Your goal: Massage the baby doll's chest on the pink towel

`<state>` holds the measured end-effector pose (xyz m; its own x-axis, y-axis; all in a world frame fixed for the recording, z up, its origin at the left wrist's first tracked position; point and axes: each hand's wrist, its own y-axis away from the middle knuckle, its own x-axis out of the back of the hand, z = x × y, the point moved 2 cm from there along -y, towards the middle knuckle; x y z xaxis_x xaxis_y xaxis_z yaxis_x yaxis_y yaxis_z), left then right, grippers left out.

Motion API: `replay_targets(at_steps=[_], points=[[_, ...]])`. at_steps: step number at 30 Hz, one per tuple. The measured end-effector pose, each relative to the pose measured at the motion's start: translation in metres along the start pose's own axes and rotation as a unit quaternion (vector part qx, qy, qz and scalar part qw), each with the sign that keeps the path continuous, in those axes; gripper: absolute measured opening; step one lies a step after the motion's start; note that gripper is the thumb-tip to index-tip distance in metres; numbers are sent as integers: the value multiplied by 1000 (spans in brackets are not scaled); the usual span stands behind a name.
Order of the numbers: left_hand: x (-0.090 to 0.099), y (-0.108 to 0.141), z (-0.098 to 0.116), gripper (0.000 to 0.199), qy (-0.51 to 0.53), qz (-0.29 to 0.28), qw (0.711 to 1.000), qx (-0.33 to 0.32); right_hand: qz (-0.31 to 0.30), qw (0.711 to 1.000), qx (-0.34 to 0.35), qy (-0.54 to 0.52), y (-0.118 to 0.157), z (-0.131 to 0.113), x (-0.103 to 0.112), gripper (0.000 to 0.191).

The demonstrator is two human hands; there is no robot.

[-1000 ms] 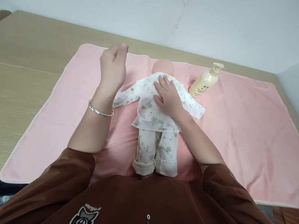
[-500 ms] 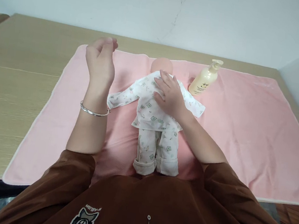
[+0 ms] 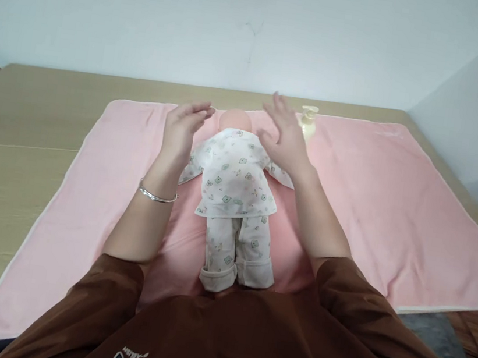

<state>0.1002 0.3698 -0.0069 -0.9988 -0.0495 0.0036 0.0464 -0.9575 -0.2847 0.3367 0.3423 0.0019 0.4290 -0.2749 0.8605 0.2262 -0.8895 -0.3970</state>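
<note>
A baby doll [image 3: 240, 173] lies stretched out in a white printed top and matching trousers with rolled cuffs. Only the bare crown of its head shows, at the far end. My left hand [image 3: 181, 130] is raised beside the doll's head and left sleeve, fingers slightly curved and holding nothing. On the other side, my right hand [image 3: 286, 135] is lifted near the doll's right shoulder, its fingers spread and a little blurred. Behind that hand stands a pale yellow pump bottle [image 3: 308, 120], its lower part hidden.
Under the doll a pink mat [image 3: 377, 203] with a white edge covers much of the wooden table [image 3: 13, 184]. A white wall [image 3: 152, 32] rises behind the table's far edge. Wrinkles run across the mat at the right.
My right hand has lifted off the doll's upper body and spread its fingers. My left hand has moved inward, closer to the doll's head. The camera view has shifted.
</note>
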Motion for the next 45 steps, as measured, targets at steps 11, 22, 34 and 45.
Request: replay_targets(at_steps=[11,22,34,45], points=[[-140,-31,-2,82,391,-146,852,316,46,994,-88,54,-6,85,25,87],[-200,-54,6,69,513,-37,715,473,62,977,-124,162,-17,70,-7,63],[-130,-31,22,53,431,-86,775,454,60,962,-174,203,-30,57,0,51],[-23,22,69,47,478,-91,795,363,32,968,-166,188,-26,60,6,51]])
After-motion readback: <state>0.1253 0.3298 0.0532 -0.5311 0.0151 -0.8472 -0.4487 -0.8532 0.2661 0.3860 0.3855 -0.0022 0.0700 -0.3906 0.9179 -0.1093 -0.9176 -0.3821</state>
